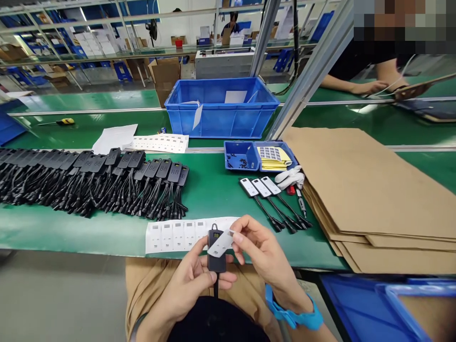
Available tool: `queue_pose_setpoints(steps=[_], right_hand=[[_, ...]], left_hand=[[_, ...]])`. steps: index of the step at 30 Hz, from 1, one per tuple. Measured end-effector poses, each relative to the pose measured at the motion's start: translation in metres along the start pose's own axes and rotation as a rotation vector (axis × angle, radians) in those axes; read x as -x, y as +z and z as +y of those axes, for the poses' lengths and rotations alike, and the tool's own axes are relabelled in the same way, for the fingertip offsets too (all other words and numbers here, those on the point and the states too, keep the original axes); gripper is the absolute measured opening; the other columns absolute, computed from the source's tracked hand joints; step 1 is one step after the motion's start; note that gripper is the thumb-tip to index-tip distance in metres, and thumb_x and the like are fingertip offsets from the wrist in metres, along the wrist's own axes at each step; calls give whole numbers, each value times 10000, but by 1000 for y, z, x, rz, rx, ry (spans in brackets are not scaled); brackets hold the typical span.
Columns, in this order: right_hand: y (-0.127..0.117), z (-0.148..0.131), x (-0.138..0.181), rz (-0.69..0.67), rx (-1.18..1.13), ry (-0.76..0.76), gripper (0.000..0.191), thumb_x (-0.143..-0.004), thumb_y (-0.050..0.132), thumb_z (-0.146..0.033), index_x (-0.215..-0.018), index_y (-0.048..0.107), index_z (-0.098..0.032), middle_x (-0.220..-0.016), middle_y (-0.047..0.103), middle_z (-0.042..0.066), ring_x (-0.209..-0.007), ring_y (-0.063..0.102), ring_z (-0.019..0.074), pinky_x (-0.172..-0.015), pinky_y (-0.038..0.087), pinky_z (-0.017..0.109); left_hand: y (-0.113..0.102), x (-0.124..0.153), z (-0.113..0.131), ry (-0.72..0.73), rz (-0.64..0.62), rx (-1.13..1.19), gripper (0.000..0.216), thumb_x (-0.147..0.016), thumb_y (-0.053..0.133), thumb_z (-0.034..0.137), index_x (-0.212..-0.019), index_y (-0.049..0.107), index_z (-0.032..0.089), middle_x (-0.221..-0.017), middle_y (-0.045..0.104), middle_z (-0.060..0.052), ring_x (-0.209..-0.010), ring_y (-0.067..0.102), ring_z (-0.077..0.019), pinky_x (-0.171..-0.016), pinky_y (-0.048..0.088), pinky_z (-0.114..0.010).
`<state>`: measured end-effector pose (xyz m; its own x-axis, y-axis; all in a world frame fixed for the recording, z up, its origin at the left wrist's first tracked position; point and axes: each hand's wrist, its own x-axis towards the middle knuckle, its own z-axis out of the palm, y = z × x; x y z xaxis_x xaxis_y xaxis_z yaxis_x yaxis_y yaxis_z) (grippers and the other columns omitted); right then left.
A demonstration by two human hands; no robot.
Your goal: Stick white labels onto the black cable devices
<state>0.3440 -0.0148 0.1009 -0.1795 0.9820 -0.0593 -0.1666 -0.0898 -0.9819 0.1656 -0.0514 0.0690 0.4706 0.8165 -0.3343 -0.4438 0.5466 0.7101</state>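
Note:
My left hand grips a small black device with a lit green display and a cable hanging down. My right hand, with a blue wrist strap, pinches a pale label sticker held tilted against the device's front. Just beyond the hands, a white label sheet lies at the green table's near edge. Three labelled devices with cables lie to the right of it. A long row of unlabelled black devices covers the left of the table.
A stack of brown cardboard sheets fills the right side. A small blue tray holds small parts and yellow sticker sheets; a large blue bin stands behind. Another person's hands work at the far right. A blue crate sits at lower right.

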Motion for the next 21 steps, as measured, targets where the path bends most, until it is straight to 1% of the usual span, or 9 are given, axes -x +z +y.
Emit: queue_pose_setpoints(steps=[4, 8, 11, 16, 21], right_hand=[[-3, -2, -2, -42, 22, 65, 298, -845, 656, -439, -776, 524, -182, -566, 512, -50, -427, 453, 66, -407, 391, 171], [1, -2, -5, -4, 80, 87, 308, -799, 693, -443, -750, 553, -174, -581, 533, -35, -441, 465, 70, -404, 411, 174], [4, -1, -7, 20, 79, 84, 303, -779, 705, -441, -739, 568, -173, -575, 534, -35, -439, 466, 71, -407, 435, 177], [7, 2, -7, 36, 64, 93, 301, -765, 716, -438, -729, 572, -176, -557, 531, -36, -440, 471, 77, -399, 459, 179], [7, 4, -6, 45, 52, 110, 283, -761, 719, -422, -735, 574, -181, -579, 553, -28, -454, 485, 81, -404, 468, 177]], left_hand=[[-2, -1, -2, -18, 2, -11, 782, -795, 723, 243, -1448, 293, 219, -1063, 660, -139, -945, 680, -294, -863, 527, -455], [-3, -2, -1, -8, -14, -4, 777, -800, 722, 251, -1449, 296, 243, -1078, 650, -131, -936, 683, -283, -835, 538, -422], [-2, -1, 0, -6, -32, -17, 751, -810, 716, 263, -1444, 313, 264, -1102, 642, -132, -928, 685, -273, -816, 541, -400], [0, 0, 2, -33, -42, -43, 746, -820, 702, 273, -1450, 301, 276, -1186, 610, -154, -979, 672, -298, -823, 538, -405], [0, -1, 3, -41, -52, -46, 758, -825, 695, 275, -1460, 281, 273, -1205, 598, -163, -998, 664, -305, -829, 536, -409]])
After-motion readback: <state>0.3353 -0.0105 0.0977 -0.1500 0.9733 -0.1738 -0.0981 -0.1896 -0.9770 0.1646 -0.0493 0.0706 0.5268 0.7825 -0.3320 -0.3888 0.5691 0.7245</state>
